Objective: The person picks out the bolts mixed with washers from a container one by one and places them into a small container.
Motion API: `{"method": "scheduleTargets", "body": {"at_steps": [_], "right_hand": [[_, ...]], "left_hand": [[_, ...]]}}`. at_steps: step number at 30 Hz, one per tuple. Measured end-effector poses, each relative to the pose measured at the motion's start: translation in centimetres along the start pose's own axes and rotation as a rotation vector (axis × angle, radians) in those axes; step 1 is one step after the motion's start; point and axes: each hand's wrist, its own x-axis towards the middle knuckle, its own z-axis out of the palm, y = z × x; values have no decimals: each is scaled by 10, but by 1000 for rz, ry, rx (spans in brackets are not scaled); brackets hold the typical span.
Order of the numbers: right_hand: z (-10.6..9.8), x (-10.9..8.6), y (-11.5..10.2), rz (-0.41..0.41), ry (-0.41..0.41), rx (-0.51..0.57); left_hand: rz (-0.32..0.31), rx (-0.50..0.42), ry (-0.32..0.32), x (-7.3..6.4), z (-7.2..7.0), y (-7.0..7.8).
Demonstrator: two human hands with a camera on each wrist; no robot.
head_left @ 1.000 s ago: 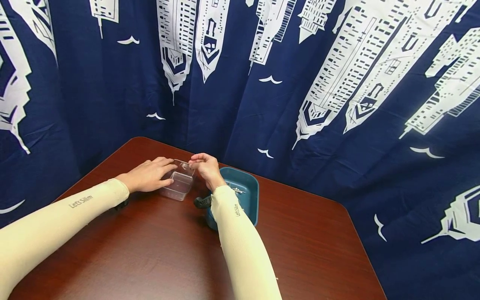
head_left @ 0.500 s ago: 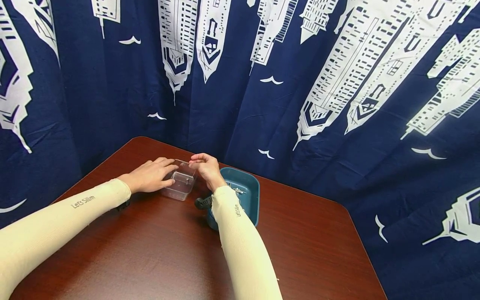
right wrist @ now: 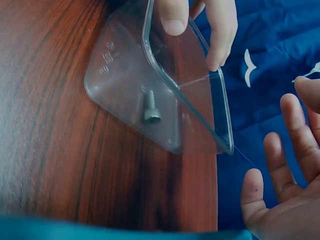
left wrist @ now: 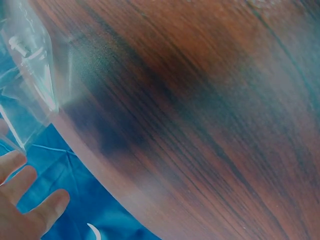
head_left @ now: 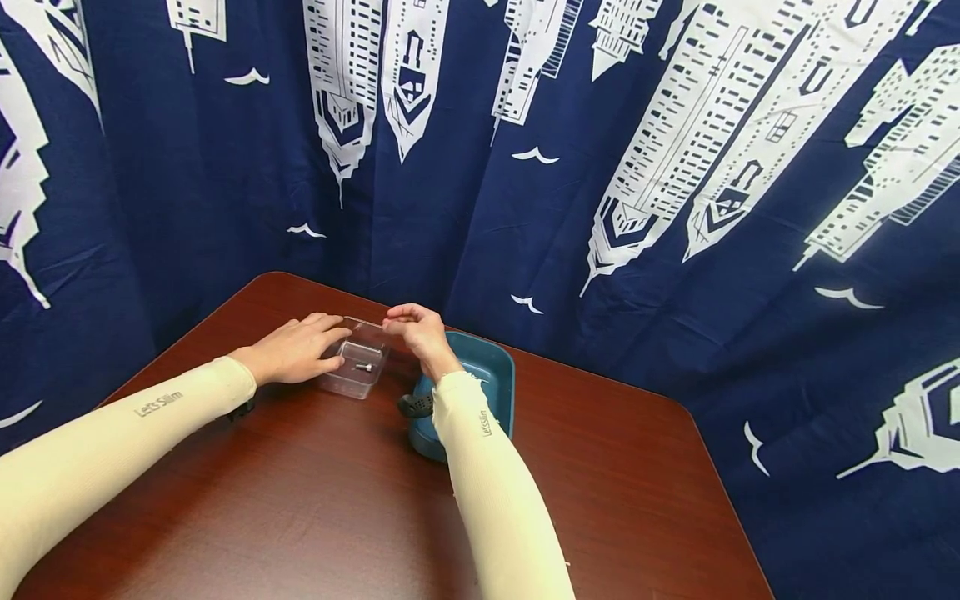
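A clear plastic box [head_left: 347,385] stands near the table's far edge. My left hand [head_left: 296,350] holds it from the left, thumb and fingers over its rim; the right wrist view shows the thumb [right wrist: 173,17] and fingers of that hand there. Inside the box, one metal bolt [right wrist: 151,107] lies on its side on the bottom. At the box's right rear, my right hand [head_left: 420,337] hovers with loosely bent fingers, spread apart in the right wrist view. I see nothing between them. The left wrist view also catches the box [left wrist: 37,65] at its edge.
A blue-teal tray [head_left: 504,367] stands right of the box, partly under my right forearm; its contents are mostly hidden. A black wrist strap [head_left: 416,406] is by the tray's left side. Brown table [head_left: 615,467]; a navy patterned curtain [head_left: 450,233] hangs behind it.
The bolt has dropped from near my right fingertips to the bottom of the box. My right hand has shifted slightly right. My left hand stays at the box.
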Motion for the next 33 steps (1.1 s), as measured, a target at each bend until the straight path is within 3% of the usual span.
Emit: {"method": "scheduleTargets", "body": {"at_steps": [7,19,33], "right_hand": [[-8,0,-1,-40,-6,25],[-28,-8,-4,4,12,-89],[-49,-15,-3,27,4,-106]], "left_hand": [[-7,0,7,-3,-4,0],[25,2,36,-3,-5,0],[35,-10,52,1,-8,4]]}}
